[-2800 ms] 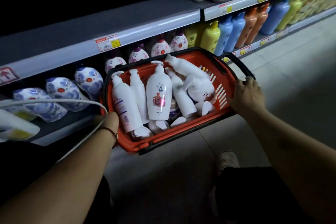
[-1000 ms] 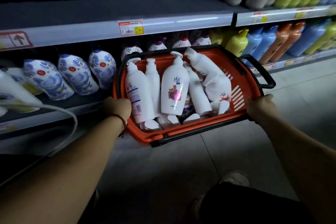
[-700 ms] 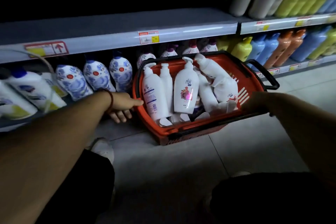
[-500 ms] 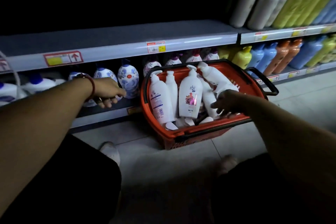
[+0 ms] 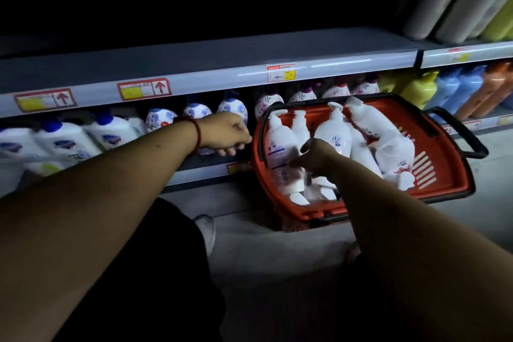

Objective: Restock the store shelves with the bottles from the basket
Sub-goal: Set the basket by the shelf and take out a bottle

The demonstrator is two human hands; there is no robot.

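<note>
A red basket [image 5: 444, 191] with black handles sits on the floor against the bottom shelf. It holds several white pump bottles: one at its left side [image 5: 277, 144], one in the middle [image 5: 334, 136], and another lying across the back [image 5: 372, 122]. My right hand [image 5: 316, 158] reaches into the basket with fingers spread, touching the left and middle bottles without closing on either. My left hand [image 5: 226, 133], with a red wrist cord, hovers just left of the basket rim in front of the blue-patterned bottles [image 5: 231, 108], fingers loosely bent and holding nothing.
The grey shelf board [image 5: 222, 58] above carries price tags on its front edge. The bottom shelf holds white bottles with blue caps [image 5: 108, 133] at left and yellow, blue and orange bottles [image 5: 449, 89] at right. My shoe [image 5: 206, 230] is on the floor.
The basket was carried in both hands, then set on the floor. Both hands let go; the left moved to the shelf, and the right moved into the basket onto the bottles.
</note>
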